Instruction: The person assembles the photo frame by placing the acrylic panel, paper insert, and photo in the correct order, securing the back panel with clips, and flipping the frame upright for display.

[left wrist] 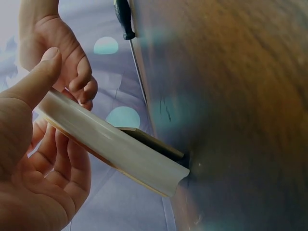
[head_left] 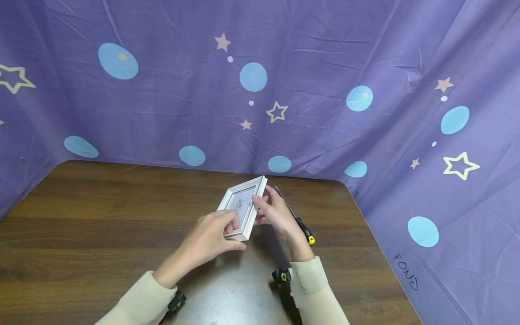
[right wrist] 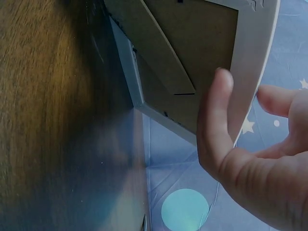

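Observation:
A small white picture frame point(head_left: 243, 203) with a sprig print is tilted above the table, its front toward the head camera. My left hand point(head_left: 209, 234) grips the lower left side, thumb under the bottom edge and fingers curled over the front. At the right edge, my right hand point(head_left: 280, 216) holds the frame between the thumb and the fingers behind. Its brown backing point(right wrist: 207, 29) and a strip-like stand leg point(right wrist: 161, 53) show in the right wrist view. The leg also sticks out behind the frame in the left wrist view.
A screwdriver point(head_left: 300, 223) with a black and yellow handle lies on the brown wooden table point(head_left: 122, 225), just right of my right hand. A purple curtain point(head_left: 308, 58) with stars and blue dots hangs behind the table and along its sides.

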`<state>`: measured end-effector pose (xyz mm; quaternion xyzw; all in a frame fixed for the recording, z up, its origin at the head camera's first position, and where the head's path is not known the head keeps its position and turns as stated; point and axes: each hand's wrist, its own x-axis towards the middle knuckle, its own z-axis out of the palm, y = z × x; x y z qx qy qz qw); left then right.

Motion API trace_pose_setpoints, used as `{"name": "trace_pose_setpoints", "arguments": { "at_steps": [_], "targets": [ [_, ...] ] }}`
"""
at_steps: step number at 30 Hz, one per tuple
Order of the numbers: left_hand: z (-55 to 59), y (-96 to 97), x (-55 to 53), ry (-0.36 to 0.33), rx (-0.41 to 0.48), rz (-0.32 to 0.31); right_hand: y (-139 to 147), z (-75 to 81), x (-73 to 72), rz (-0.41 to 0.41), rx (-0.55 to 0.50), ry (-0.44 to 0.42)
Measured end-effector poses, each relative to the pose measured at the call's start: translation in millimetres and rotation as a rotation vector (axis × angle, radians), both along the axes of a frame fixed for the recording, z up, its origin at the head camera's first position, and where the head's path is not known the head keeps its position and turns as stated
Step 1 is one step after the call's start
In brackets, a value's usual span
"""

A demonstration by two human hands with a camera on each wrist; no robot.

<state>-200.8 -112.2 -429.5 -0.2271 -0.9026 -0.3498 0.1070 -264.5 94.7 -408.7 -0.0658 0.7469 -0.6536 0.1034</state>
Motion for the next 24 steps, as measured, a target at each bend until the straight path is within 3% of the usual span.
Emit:
{"name": "trace_pose_setpoints", "arguments": {
  "at_steps": [7,18,21,24],
  "targets": [
    [-2.5,2.5,1.3,-0.009,-0.029,-0.014,0.7,-1.2,-0.5,0.012,0.026,0.000],
    [-4.5,-1.9,0.2,-0.045,-0.008,-0.104,5.6,-7.6,-2.2,0.021,0.080,-0.046],
    [-4.2,-7.4,-1.0,-0.048,-0.033,-0.097,7.1,-9.8,-3.5,0.025,0.092,-0.054],
    [-2.7,-15.2,-2.5,-0.068,-0.080,-0.043,8.7,-12.3,-5.2,0.029,0.107,-0.055]
  ]
}}
